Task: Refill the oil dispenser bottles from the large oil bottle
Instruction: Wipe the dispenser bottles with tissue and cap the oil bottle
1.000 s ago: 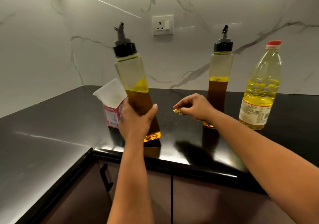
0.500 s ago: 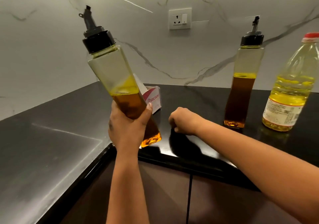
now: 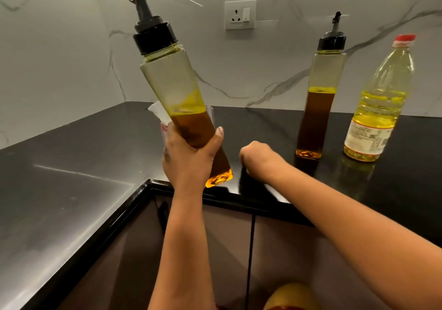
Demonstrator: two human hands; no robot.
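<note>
My left hand (image 3: 190, 160) grips the lower body of a square oil dispenser bottle (image 3: 172, 87) with a black spout cap, lifted off the counter and tilted to the left; it is about half full of amber oil. My right hand (image 3: 259, 160) is a closed fist resting low over the counter's front edge, just right of that bottle; whether it holds something is hidden. A second dispenser bottle (image 3: 319, 108) stands upright at the right, about half full. Beside it stands the large oil bottle (image 3: 378, 108) with a red cap and yellow oil.
A tissue box (image 3: 165, 123) with white paper sticking out sits behind the lifted bottle. The black counter (image 3: 71, 171) turns a corner at the left. A wall socket (image 3: 240, 14) is on the marble backsplash. Brown cabinet doors lie below the counter edge.
My left hand has lifted the dispenser bottle higher and nearer to the camera, tilted left. My right hand, earlier pinching something small and yellow, has curled into a fist and dropped toward the counter.
</note>
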